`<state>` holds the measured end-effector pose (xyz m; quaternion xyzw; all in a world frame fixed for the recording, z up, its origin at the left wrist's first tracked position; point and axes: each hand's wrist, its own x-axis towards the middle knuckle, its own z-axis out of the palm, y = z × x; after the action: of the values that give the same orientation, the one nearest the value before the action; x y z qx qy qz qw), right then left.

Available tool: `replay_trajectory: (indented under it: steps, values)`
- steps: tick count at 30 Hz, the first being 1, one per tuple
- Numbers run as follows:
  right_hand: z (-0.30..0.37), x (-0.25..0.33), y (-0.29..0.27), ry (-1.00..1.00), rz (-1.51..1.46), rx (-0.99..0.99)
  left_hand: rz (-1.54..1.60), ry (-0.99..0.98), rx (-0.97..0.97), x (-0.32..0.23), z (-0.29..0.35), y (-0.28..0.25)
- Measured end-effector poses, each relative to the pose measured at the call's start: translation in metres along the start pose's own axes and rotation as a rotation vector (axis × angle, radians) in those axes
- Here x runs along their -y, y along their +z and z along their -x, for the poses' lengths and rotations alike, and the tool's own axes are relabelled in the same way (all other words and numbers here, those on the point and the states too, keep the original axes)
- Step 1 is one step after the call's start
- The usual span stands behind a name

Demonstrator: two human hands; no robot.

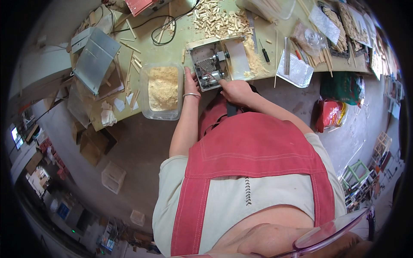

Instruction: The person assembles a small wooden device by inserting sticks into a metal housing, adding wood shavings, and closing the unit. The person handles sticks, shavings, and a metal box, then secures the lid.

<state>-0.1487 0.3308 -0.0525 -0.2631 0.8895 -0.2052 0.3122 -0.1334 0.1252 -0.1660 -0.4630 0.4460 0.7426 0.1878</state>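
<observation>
A small open-topped metal machine (209, 63) with a motor, a perforated plate and wires inside stands at the table's near edge. My left hand (192, 82) rests against its left side, fingers stretched out and holding nothing. At its near right corner my right hand (236, 92) is closed, thumb and forefinger pinched at the machine's edge; what lies between them is hidden. Left of my left hand sits a clear plastic tub (145, 92) filled with yellowish sawdust (164, 88). A white panel (237, 59) adjoins the machine on the right, with sawdust beside it.
Several short wooden pieces (219, 19) lie heaped behind the machine. A screwdriver (264, 52) and a foil-covered sheet (297, 71) lie to the right. A grey metal box (97, 60) stands at the left, near a black cable (161, 41). A red bag (330, 115) is on the floor.
</observation>
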Motion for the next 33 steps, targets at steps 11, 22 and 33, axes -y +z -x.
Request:
replay_trajectory:
  steps: [11,22,33]
  values:
    - [0.01,0.025,-0.018,-0.005,0.116,-0.12,0.006,0.07,0.081,-0.01,0.029,0.026]
    - [0.028,0.013,-0.049,0.235,-0.068,-0.37,0.112,0.166,0.18,-0.019,0.099,0.071]
    - [0.043,0.013,-0.086,0.279,-0.006,-0.448,0.056,0.281,0.347,-0.035,0.151,0.107]
